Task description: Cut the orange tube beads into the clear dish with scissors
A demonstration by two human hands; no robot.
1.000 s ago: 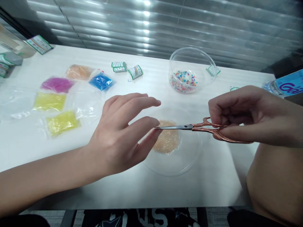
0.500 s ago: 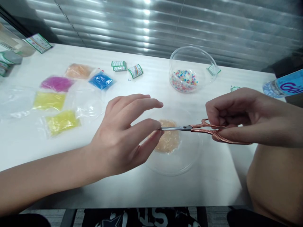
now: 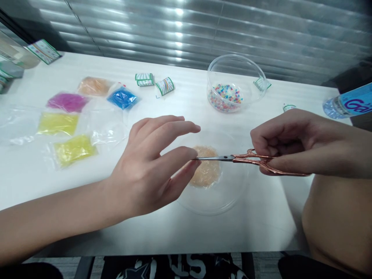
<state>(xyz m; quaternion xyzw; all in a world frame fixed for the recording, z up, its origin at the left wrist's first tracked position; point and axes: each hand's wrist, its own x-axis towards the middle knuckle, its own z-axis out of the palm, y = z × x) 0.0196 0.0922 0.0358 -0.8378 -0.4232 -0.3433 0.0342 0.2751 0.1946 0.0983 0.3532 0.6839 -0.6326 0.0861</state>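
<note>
My right hand [image 3: 293, 141] is closed on the rose-gold handles of small scissors [image 3: 232, 158], whose shut blades point left. My left hand [image 3: 151, 166] pinches thumb and a finger together right at the blade tips, with the other fingers stretched out above; what the pinch holds is too small to see. Both hands hover over a shallow clear dish [image 3: 223, 197] on the white table [image 3: 180, 228]. A heap of pale orange beads [image 3: 206, 172] lies in the dish.
A clear bowl [image 3: 232, 68] with mixed coloured beads stands behind. Small bead bags lie at left: yellow [image 3: 74, 149], pink [image 3: 67, 102], blue [image 3: 122, 97], orange [image 3: 93, 86]. Two thread spools [image 3: 154, 82] lie near the back. A water bottle [image 3: 347, 105] lies at the right edge.
Almost nothing has moved. The scissors and my right hand have sunk slightly, and the view has tilted a little.
</note>
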